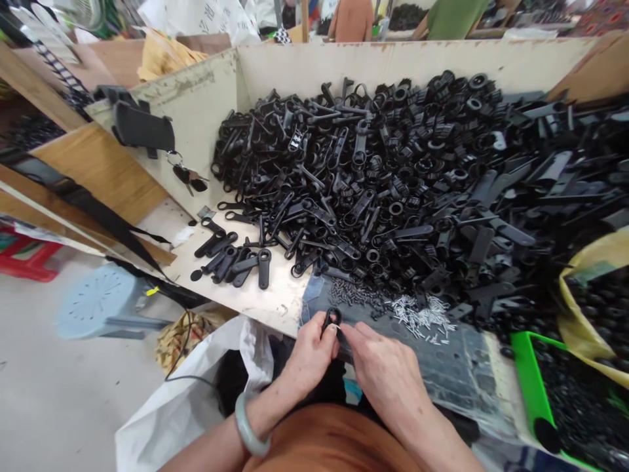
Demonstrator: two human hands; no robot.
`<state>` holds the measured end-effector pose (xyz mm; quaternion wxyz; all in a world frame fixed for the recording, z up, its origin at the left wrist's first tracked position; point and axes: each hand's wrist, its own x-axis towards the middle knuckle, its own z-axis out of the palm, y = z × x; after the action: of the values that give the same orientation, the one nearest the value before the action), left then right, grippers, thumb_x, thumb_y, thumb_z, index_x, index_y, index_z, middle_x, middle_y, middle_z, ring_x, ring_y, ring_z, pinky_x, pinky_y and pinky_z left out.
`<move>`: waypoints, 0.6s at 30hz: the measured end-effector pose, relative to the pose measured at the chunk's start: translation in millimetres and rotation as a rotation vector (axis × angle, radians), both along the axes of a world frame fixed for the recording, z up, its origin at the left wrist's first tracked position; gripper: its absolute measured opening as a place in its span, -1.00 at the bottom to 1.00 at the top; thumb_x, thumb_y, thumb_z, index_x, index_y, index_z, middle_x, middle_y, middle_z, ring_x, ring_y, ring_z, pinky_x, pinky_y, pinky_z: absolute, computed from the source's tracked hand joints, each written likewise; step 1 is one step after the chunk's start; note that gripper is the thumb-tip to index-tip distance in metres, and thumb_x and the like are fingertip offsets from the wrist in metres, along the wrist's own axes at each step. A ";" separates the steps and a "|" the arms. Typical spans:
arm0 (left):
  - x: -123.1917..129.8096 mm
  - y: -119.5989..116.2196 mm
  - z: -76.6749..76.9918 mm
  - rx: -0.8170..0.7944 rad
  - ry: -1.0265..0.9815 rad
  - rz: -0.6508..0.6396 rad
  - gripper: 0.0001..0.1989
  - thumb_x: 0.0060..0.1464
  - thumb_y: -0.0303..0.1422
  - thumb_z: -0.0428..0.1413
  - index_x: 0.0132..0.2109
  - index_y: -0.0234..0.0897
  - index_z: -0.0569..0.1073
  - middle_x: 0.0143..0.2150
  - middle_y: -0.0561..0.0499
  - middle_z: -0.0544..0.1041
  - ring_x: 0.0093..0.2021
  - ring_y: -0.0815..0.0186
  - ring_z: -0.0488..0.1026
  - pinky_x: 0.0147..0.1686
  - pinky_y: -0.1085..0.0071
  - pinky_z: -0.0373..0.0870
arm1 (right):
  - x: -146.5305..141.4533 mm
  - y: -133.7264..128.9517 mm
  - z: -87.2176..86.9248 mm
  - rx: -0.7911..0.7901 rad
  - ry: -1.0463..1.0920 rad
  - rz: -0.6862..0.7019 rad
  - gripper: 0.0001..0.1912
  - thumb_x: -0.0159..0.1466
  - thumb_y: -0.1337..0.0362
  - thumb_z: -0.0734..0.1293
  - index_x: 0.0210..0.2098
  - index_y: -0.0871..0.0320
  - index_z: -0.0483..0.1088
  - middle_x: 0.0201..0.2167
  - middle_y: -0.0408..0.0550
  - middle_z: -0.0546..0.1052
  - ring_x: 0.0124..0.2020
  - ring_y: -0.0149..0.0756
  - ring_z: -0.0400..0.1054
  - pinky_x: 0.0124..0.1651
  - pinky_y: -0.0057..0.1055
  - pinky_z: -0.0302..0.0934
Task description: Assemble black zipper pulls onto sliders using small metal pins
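Observation:
My left hand (317, 351) is closed around a black plastic part with a ringed end (333, 316), held up at the table's front edge. The fingers of my right hand (381, 357) are pinched together right against that part. A small pale glint shows between the two hands, too small to name. Just beyond them lie a patch of small dark screws (351, 293) and a heap of thin silver pins (425, 316) on a dark mat (442, 367). Several black handle-shaped pieces (264, 269) rest on the table to the left.
A large pile of black plastic parts (344, 177) fills the walled table. Keys (191, 178) hang from a black holder (142, 126) at left. To the right stand a green bin (525, 373) and a yellow sack (590, 262). A white sack (196, 393) and blue stool (101, 298) are below left.

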<state>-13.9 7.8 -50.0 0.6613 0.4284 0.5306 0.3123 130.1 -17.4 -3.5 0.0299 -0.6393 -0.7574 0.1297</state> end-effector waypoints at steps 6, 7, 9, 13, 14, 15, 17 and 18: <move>2.1 3.3 3.9 0.020 0.041 -0.016 -0.68 0.14 -0.05 0.13 -0.27 -0.22 0.32 -0.64 0.27 0.19 -0.66 0.50 0.02 -0.65 0.56 -0.08 | -6.5 3.1 12.4 -0.077 0.075 -0.055 -0.72 0.36 0.46 0.27 -0.12 -0.01 0.55 -0.30 -0.14 0.65 -0.40 -0.34 0.58 -0.44 -0.48 0.17; 2.2 4.7 6.6 0.003 0.035 -0.010 -0.65 0.10 -0.03 0.16 -0.25 -0.22 0.34 -0.65 0.28 0.19 -0.67 0.51 -0.01 -0.66 0.57 -0.11 | -5.1 -0.2 13.1 -0.056 0.123 -0.067 -0.71 0.38 0.44 0.26 -0.11 -0.02 0.55 -0.30 -0.15 0.64 -0.38 -0.36 0.58 -0.41 -0.50 0.20; 0.5 7.9 12.6 -0.018 0.023 -0.006 -0.59 0.03 0.00 0.20 -0.21 -0.24 0.36 -0.66 0.28 0.19 -0.68 0.53 -0.04 -0.67 0.58 -0.17 | 1.7 -10.4 12.6 0.027 0.256 -0.117 -0.68 0.42 0.41 0.22 -0.04 -0.03 0.54 -0.29 -0.16 0.63 -0.34 -0.37 0.57 -0.33 -0.52 0.26; -7.9 12.7 24.0 -0.052 0.014 0.042 -0.50 -0.04 0.04 0.23 -0.14 -0.28 0.40 -0.67 0.28 0.24 -0.72 0.57 -0.09 -0.69 0.59 -0.23 | 37.4 -30.5 10.0 0.284 0.612 -0.302 -0.65 0.46 0.30 0.16 0.07 0.05 0.52 -0.15 -0.03 0.65 -0.17 -0.30 0.56 -0.11 -0.45 0.38; -9.1 13.1 26.4 -0.040 0.015 0.041 -0.49 -0.03 0.04 0.23 -0.12 -0.28 0.40 -0.65 0.25 0.29 -0.73 0.57 -0.06 -0.69 0.59 -0.20 | 50.6 -31.7 9.7 0.350 0.666 -0.365 -0.66 0.46 0.26 0.16 0.05 0.09 0.52 -0.11 0.01 0.65 -0.12 -0.26 0.56 -0.07 -0.40 0.39; -9.3 13.3 28.5 -0.020 0.015 0.028 -0.49 -0.02 0.04 0.23 -0.12 -0.29 0.41 -0.63 0.22 0.34 -0.73 0.55 0.00 -0.69 0.59 -0.14 | 64.3 -30.6 9.7 0.394 0.689 -0.435 -0.68 0.45 0.21 0.18 0.00 0.12 0.53 -0.12 0.03 0.66 -0.13 -0.23 0.55 -0.09 -0.37 0.40; -6.4 12.9 32.1 0.028 0.011 -0.024 -0.52 -0.01 0.01 0.24 -0.14 -0.29 0.43 -0.55 0.14 0.43 -0.69 0.51 0.16 -0.67 0.57 0.02 | 89.5 -22.8 9.9 0.429 0.664 -0.561 -0.69 0.43 0.11 0.20 -0.15 0.15 0.50 -0.30 -0.02 0.63 -0.33 -0.27 0.51 -0.28 -0.41 0.38; -3.7 12.6 33.6 0.052 0.013 -0.048 -0.55 -0.01 0.00 0.25 -0.15 -0.28 0.43 -0.53 0.13 0.45 -0.66 0.49 0.22 -0.65 0.56 0.09 | 99.1 -17.1 9.9 0.447 0.623 -0.606 -0.67 0.42 0.06 0.20 -0.24 0.15 0.46 -0.42 -0.09 0.57 -0.43 -0.31 0.44 -0.38 -0.45 0.32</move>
<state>-17.5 20.4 -16.3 0.6539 0.4601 0.5163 0.3069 229.2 -34.5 6.4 0.4281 -0.7396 -0.5015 0.1348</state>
